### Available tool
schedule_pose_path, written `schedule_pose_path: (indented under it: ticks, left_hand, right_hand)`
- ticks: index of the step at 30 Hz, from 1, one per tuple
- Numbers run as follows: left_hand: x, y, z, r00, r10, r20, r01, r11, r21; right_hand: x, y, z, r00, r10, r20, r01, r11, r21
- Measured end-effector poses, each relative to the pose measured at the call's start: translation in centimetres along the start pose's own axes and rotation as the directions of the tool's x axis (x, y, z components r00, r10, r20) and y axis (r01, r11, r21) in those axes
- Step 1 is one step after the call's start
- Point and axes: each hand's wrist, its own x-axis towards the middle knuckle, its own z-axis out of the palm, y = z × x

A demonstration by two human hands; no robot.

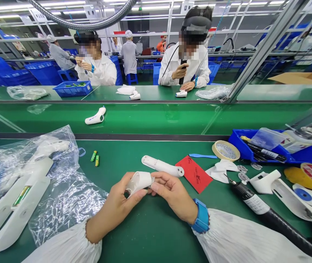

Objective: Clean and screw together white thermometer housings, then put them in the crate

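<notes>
My left hand (123,199) is closed round a hollow white plastic housing piece (141,181), held above the green bench with its wide opening to the left. My right hand (173,195), with a blue wristband, pinches at the narrow right end of that piece. Something small and translucent shows by those fingertips, but I cannot make out what it is. Just behind my hands lies a long white handle shell (162,166). A red square card (194,174) is tucked beside it on the right.
At left lie a clear plastic bag (70,197), white thermometer-like bodies (32,204) and two small batteries (97,160). To the right are an electric screwdriver (257,204), a tape roll (226,150), a blue bin (238,135) and white shells (295,201). Two co-workers sit opposite, across a green belt (158,118).
</notes>
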Motion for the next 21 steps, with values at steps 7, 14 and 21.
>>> schedule_pose_path:
  ticks: [7,14,21]
  left_hand:
    - [0.4,-0.3,-0.8,0.996,-0.069,-0.052,0.055,0.969,-0.24]
    - [0.6,-0.3,-1.6,0.994,-0.103,-0.048,0.089,0.969,-0.23]
    - [0.5,-0.1,-1.8,0.993,-0.106,-0.043,0.094,0.971,-0.221]
  right_hand:
    - [0.2,-0.1,-0.7,0.995,0.008,0.102,-0.006,1.0,-0.016]
    - [0.1,0.1,-1.1,0.985,-0.022,0.171,0.085,0.923,-0.375]
    - [0.1,0.2,-1.6,0.928,-0.132,0.348,0.359,0.56,-0.746]
